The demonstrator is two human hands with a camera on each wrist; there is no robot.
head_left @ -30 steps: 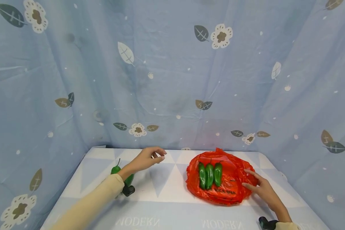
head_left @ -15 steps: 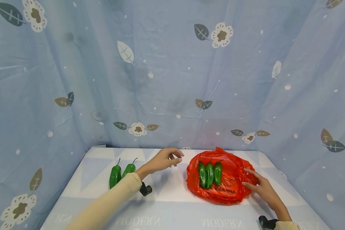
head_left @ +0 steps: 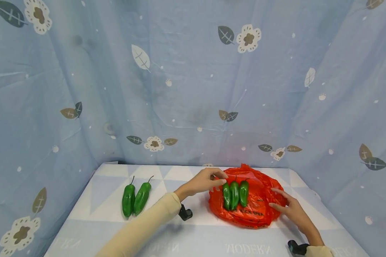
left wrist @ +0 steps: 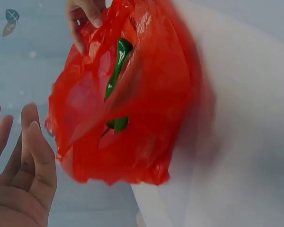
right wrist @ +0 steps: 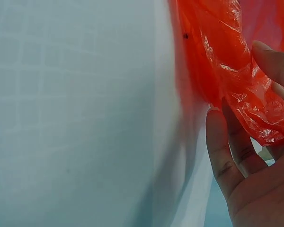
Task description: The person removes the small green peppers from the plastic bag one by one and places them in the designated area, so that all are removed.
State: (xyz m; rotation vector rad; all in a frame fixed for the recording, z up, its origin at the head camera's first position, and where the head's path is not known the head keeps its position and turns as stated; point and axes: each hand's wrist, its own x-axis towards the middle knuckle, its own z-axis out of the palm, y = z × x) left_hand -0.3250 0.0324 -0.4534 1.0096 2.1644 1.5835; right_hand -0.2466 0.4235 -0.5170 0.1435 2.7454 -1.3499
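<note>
A red plastic bag lies spread on the table, its mouth facing up. Inside it, toward the left, three green peppers lie side by side. My right hand holds the bag's right rim; in the right wrist view the thumb and fingers are on either side of the crumpled red film. My left hand hovers by the bag's left edge, fingers loosely bent around nothing. The left wrist view shows that hand apart from the bag. Two more green peppers lie at the table's left.
The white and pale-blue table has triangle patterns and printed lettering. A blue curtain with leaves and flowers hangs behind and along both sides. Black wrist cameras sit on both wrists.
My left hand has travelled right, from beside the two peppers to the bag's left edge, uncovering those peppers. The right hand keeps its place on the bag.
</note>
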